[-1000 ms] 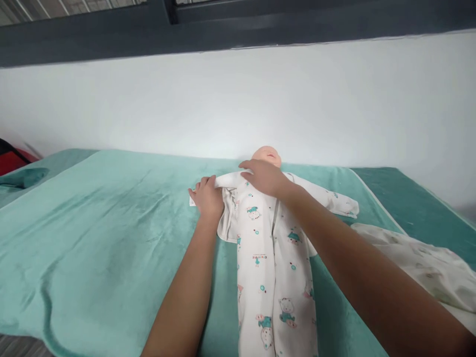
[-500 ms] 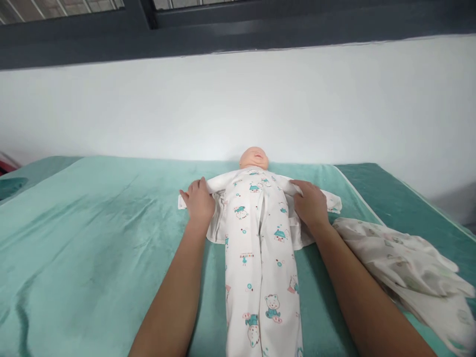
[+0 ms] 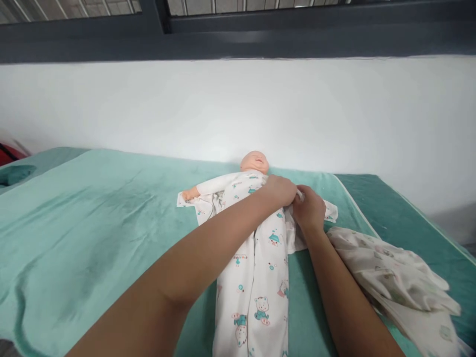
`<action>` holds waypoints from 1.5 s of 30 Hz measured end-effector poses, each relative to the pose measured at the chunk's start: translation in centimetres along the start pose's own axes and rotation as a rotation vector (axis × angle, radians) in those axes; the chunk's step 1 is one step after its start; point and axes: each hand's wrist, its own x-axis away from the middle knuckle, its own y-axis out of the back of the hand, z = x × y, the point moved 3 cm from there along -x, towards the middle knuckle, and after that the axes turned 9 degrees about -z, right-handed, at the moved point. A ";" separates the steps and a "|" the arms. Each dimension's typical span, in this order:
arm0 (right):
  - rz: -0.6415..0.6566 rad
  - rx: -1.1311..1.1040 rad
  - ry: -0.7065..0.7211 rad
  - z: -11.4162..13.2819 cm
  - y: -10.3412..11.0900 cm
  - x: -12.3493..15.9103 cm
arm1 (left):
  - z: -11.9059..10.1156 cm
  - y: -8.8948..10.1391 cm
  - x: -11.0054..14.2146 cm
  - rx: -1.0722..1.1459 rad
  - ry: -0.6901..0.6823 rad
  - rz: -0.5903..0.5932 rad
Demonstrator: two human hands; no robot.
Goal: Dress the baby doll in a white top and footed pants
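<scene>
A baby doll lies on its back with its head near the wall. A long white printed baby garment lies along its body, and another printed piece spreads out beneath its arms. The doll's arm on the left side is in a plain white sleeve, its hand bare. My left hand reaches across the doll's chest to its other arm, fingers closed at a bit of white sleeve. Beside it, my right hand is closed at the same sleeve. My hands hide most of that arm.
The doll rests on a light green sheet over a darker green surface. A crumpled white printed cloth lies right of my right forearm. Behind stands a white wall below a dark window frame.
My left hand has left the doll's left-side arm and crossed over the chest to meet my right hand. That left-side arm and its bare hand are now uncovered. The view has shifted slightly.
</scene>
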 end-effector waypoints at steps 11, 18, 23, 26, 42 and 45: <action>0.113 0.113 -0.084 -0.8 1.4 -0.5 | 0.1 -1.2 -2.4 -0.129 0.039 -0.025; 0.116 0.037 -0.145 -2.6 1.3 -1.2 | 1.5 1.9 0.1 -0.189 0.043 -0.122; 0.102 0.009 -0.161 -3.7 0.8 -1.4 | 3.0 4.1 2.2 -0.214 0.062 -0.162; 0.100 -0.008 -0.168 -4.0 0.5 -1.6 | 3.9 4.8 3.2 -0.180 0.102 -0.171; -0.129 -0.751 -0.235 -1.7 0.3 -1.5 | 3.3 1.0 5.3 0.139 0.165 -0.386; 0.008 -0.447 0.036 0.2 -0.9 -0.7 | 6.5 0.4 9.9 0.425 0.354 -0.746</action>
